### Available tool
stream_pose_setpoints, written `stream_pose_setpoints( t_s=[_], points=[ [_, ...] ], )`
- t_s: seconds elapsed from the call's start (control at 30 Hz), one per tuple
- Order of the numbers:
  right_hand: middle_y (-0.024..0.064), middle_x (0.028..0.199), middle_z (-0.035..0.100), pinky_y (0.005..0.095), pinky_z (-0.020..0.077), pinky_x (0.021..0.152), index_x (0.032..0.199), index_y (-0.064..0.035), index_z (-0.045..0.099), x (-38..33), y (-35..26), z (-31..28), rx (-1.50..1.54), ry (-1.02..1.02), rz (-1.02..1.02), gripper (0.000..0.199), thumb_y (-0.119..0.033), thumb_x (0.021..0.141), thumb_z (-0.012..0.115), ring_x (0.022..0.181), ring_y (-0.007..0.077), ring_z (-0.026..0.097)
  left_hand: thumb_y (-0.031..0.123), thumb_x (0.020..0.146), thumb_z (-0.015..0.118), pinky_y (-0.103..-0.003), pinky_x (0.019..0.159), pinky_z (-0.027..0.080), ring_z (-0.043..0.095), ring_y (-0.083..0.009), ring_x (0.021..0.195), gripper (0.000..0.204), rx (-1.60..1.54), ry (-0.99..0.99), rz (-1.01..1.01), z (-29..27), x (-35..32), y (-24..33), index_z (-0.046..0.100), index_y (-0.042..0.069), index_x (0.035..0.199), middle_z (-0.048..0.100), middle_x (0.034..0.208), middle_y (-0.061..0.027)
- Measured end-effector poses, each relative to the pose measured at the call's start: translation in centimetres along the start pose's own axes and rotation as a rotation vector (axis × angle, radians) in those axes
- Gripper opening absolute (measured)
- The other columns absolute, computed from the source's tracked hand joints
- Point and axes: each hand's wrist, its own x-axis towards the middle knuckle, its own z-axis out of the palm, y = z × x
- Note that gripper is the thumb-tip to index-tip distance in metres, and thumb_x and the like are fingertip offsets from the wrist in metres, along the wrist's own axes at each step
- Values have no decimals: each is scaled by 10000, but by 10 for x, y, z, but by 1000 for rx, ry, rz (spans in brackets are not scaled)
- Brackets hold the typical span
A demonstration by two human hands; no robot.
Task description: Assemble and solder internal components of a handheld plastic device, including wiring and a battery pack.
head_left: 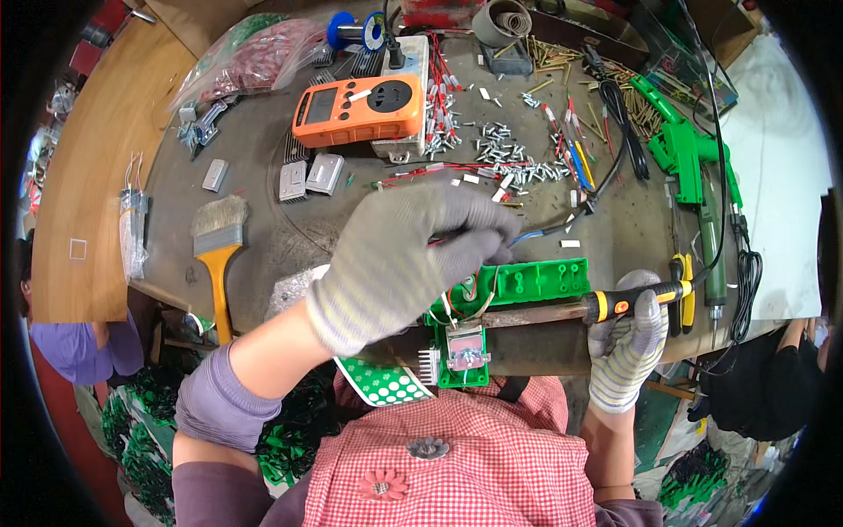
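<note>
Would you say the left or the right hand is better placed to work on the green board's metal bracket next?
Probably the right hand: it grips the screwdriver. The left hand is pinching wires.

On my bench an orange meter (357, 111) sits toward the far side, resting partly on a white power strip (411, 66). Left of it lies a clear bag of red parts (255, 57). In front of the meter I see 2 small finned metal blocks (312, 176) side by side. A paintbrush with a yellow handle (219, 255) lies at my left, bristles pointing away from me. Loose silver screws (509, 154) are scattered in the middle, brass ones (632, 101) farther right. A green power screwdriver (694, 184) lies at the right edge, its black cable (746, 272) beside it.
</note>
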Motion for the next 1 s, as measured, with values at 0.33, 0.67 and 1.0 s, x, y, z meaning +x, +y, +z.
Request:
stream_pose_setpoints(
  t_s=[0.33, 0.67, 1.0],
  points=[
    [4, 638, 538, 182, 338, 357, 1054, -66, 566, 0, 1, -1, 15, 2, 8, 400, -445, 937, 612, 436, 63, 493, 7, 880, 637, -482, 1224, 107, 725, -190, 958, 402, 87, 87, 259, 6, -36, -32, 632, 72, 1277, 760, 995, -55],
    [9, 640, 532, 196, 330, 348, 1062, -67, 569, 0, 3, -1, -10, -12, -18, 418, -464, 935, 604, 428, 76, 484, 11, 788, 714, -551, 1228, 59, 711, -154, 920, 573, 212, -14, 298, 4, -33, -34, 596, 121, 1337, 740, 859, -5],
    [-16, 825, 554, 188, 333, 392, 1157, -63, 569, -4, 0, -15, 155, 62, -109, 347, -338, 954, 631, 480, 42, 431, -28, 782, 693, -560, 1215, 126, 686, -173, 847, 590, 357, -23, 448, 6, -30, -33, 587, 118, 1345, 679, 810, 8]
  ],
)
